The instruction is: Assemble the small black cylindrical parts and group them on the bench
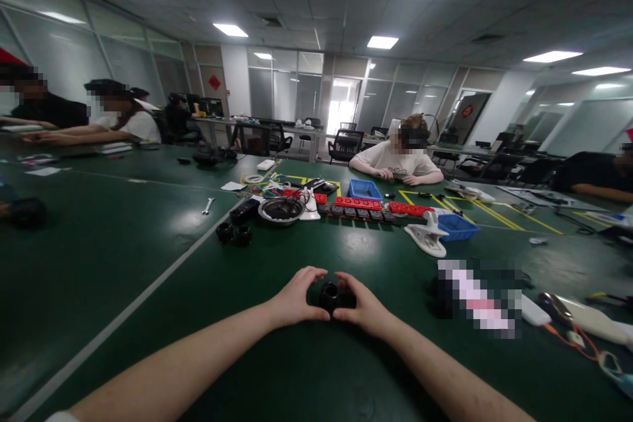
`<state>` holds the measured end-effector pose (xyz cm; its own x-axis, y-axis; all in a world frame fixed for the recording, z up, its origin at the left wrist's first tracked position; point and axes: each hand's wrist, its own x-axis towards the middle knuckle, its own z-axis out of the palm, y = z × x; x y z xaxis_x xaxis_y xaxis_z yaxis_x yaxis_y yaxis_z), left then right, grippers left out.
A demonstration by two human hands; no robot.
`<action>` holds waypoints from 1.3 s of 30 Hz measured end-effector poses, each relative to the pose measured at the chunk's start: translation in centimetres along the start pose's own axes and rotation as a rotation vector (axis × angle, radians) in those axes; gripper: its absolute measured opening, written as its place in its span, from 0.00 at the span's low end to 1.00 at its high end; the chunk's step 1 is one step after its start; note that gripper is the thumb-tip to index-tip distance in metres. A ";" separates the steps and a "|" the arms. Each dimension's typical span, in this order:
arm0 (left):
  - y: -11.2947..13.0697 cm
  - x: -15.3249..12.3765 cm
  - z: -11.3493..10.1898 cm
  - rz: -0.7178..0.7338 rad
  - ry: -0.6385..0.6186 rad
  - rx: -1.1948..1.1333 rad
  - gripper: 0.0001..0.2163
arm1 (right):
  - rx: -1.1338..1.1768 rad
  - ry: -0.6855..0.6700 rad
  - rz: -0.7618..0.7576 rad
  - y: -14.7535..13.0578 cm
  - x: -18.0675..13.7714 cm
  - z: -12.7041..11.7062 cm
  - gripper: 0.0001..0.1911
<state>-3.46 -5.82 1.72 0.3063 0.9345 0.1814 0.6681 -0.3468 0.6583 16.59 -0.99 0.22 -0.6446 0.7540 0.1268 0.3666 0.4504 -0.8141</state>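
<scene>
A small black round part point(330, 295) with a hollow centre sits on the green table point(148, 257) in front of me. My left hand point(298, 297) curls around its left side, fingers bent and gripping it. My right hand point(363, 303) wraps its right side, fingers closed on it. Both forearms reach in from the bottom edge. Two similar black round parts point(234, 233) lie further out to the left.
Across the table lie a round metal dish point(281, 209), red and black blocks point(366, 207), blue bins point(457, 226), a white clamp point(428, 237) and a wrench point(208, 206). Tools and cables lie at right point(578, 323). Other people sit at the far side and left.
</scene>
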 end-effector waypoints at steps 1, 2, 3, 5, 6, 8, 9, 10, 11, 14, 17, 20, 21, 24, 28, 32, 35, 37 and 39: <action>0.0 0.2 -0.1 0.019 -0.002 -0.031 0.36 | 0.021 -0.059 -0.015 0.1 0.2 -0.5 0.40; 0.0 0.5 -0.3 0.039 -0.002 -0.063 0.36 | 0.037 -0.112 -0.028 0.2 0.3 -0.9 0.39; 0.0 0.7 -0.4 0.062 -0.005 -0.088 0.34 | 0.039 -0.156 -0.037 0.2 0.5 -1.3 0.37; 0.1 1.3 -0.7 0.100 -0.041 -0.109 0.28 | -0.011 -0.214 -0.054 0.0 1.0 -1.8 0.31; 0.1 1.6 -0.8 0.110 -0.074 -0.105 0.25 | -0.063 -0.232 -0.065 -0.1 1.2 -1.9 0.28; 0.1 2.2 -1.0 0.109 -0.137 -0.115 0.20 | -0.174 -0.236 -0.090 -0.3 1.7 -1.9 0.22; 0.0 2.4 -1.1 0.107 -0.155 -0.126 0.20 | -0.217 -0.233 -0.103 -0.3 1.9 -1.8 0.20; -0.1 2.5 -1.1 0.104 -0.161 -0.137 0.20 | -0.245 -0.223 -0.113 -0.3 2.0 -1.7 0.18; -0.1 2.6 -1.0 0.101 -0.160 -0.148 0.21 | -0.263 -0.210 -0.119 -0.3 2.0 -1.6 0.18; -0.1 2.5 -0.4 0.064 -0.127 -0.169 0.21 | -0.298 -0.154 -0.107 -0.3 1.9 -1.0 0.17; 0.0 2.3 0.5 -0.013 -0.013 -0.138 0.20 | -0.393 -0.011 -0.047 -0.5 1.6 0.1 0.18; 0.2 2.1 1.3 -0.071 0.140 -0.052 0.18 | -0.544 0.125 0.002 -0.6 1.4 1.2 0.18; 0.2 2.1 1.4 -0.082 0.173 -0.031 0.18 | -0.585 0.147 -0.002 -0.7 1.3 1.5 0.18; 0.1 2.0 1.7 -0.082 0.170 -0.027 0.18 | -0.600 0.138 -0.071 -0.8 1.2 1.7 0.21; -0.1 1.8 1.1 -0.013 0.047 -0.055 0.21 | -0.479 0.026 -0.134 -0.7 0.9 1.0 0.21; -0.1 1.7 0.2 0.075 -0.019 -0.106 0.24 | -0.402 -0.037 -0.152 -0.6 0.5 0.0 0.27; 0.1 1.8 -0.1 0.098 -0.080 -0.136 0.18 | -0.359 -0.108 -0.166 -0.3 0.5 -0.8 0.28; 0.3 1.8 0.0 0.071 -0.091 -0.140 0.16 | -0.317 -0.154 -0.173 -0.1 0.7 -1.2 0.25; 0.6 1.7 0.4 0.019 -0.072 -0.142 0.16 | -0.289 -0.154 -0.173 0.0 0.9 -1.2 0.23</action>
<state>-2.30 -4.43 2.15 0.3692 0.9178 0.1458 0.5607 -0.3451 0.7527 16.81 0.29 1.04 -0.7989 0.5840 0.1441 0.4037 0.6981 -0.5913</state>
